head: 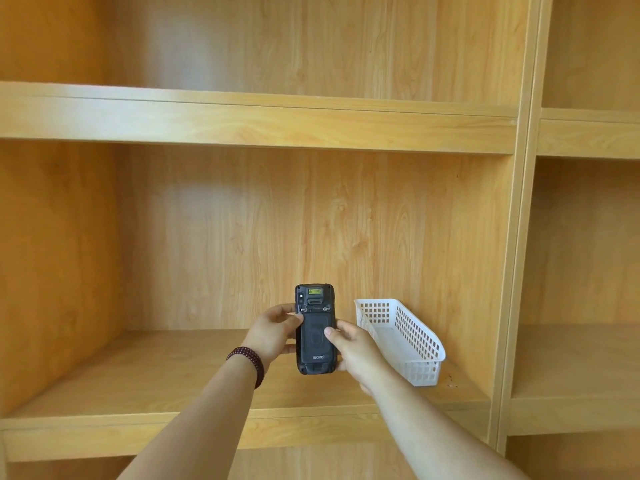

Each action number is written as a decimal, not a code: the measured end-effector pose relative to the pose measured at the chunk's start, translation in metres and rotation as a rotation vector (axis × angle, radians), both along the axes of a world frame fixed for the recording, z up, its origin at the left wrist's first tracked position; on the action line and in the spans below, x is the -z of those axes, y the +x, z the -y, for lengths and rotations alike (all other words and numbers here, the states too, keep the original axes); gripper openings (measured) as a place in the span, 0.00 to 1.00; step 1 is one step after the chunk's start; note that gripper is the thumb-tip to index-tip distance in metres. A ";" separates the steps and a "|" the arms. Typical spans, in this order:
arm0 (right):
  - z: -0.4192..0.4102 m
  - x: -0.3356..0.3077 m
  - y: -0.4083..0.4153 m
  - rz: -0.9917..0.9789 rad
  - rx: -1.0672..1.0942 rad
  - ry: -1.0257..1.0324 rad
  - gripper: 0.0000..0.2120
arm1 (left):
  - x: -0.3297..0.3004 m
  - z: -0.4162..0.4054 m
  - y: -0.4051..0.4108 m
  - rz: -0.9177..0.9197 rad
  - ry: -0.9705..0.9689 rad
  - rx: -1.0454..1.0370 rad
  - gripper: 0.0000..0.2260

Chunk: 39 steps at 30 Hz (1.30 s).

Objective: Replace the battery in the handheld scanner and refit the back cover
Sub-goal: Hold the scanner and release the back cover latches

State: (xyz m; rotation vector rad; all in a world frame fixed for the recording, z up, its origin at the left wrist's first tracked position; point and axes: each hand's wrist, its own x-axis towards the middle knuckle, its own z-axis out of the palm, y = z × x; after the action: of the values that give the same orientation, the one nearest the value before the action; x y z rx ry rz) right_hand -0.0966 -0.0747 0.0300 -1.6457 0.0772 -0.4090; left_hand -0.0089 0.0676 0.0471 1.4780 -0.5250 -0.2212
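The brand name "urovo" is printed in pale letters low on the back cover (317, 341) of the black scanner (315, 329).

Black scanner (315, 329), white grid-holed basket (401, 337), dark red bead bracelet (247, 362) — honey wood-grain shelves (242, 126).

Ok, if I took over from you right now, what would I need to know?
Left hand: grips the scanner's left edge, thumb on the back cover.
Right hand: holds the right edge, thumb pressing the cover.
Scanner: held upright in front of the shelf, back facing you, back cover on.
White basket: on the shelf to the right; no battery visible in it.
Done: cannot tell whether the battery has been swapped.
Left: check that, then make sure the cover is locked.
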 end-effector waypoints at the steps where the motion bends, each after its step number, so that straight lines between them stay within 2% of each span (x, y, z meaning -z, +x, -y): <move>1: 0.000 0.000 0.000 0.002 -0.007 0.004 0.07 | -0.002 -0.001 0.000 -0.003 0.007 0.004 0.08; 7: 0.001 0.001 0.000 0.014 -0.045 0.039 0.07 | -0.031 -0.004 0.008 0.074 0.043 0.021 0.14; 12: 0.008 -0.002 0.001 -0.040 -0.060 -0.025 0.13 | -0.037 -0.005 0.014 0.093 0.102 0.038 0.12; 14: 0.013 -0.011 0.001 -0.025 0.028 -0.149 0.19 | -0.035 -0.005 0.015 0.103 0.100 0.030 0.11; 16: 0.021 -0.022 0.005 0.043 0.168 -0.392 0.21 | -0.033 -0.004 0.016 0.105 0.098 0.018 0.11; 19: 0.029 -0.032 0.013 0.172 0.225 -0.724 0.08 | -0.031 -0.004 0.016 0.080 0.086 0.007 0.12; 21: 0.033 -0.032 0.017 0.178 0.216 -0.842 0.04 | -0.030 -0.004 0.015 0.074 0.083 0.009 0.12; 29: 0.035 -0.028 0.021 0.217 0.221 -1.069 0.02 | -0.025 -0.002 0.017 0.092 0.116 0.009 0.12; 35: 0.028 -0.039 0.015 0.225 0.230 -1.343 0.07 | -0.020 0.003 0.017 0.096 0.119 0.003 0.12; 39: 0.029 -0.039 0.015 0.232 0.231 -1.389 0.08 | -0.018 0.002 0.017 0.109 0.124 -0.008 0.13</move>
State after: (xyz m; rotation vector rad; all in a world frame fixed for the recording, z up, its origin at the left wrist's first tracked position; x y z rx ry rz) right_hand -0.0818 -0.1038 0.0693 -2.9409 -0.2563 -0.9480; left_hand 0.0083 0.0655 0.0650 1.6189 -0.6017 -0.1697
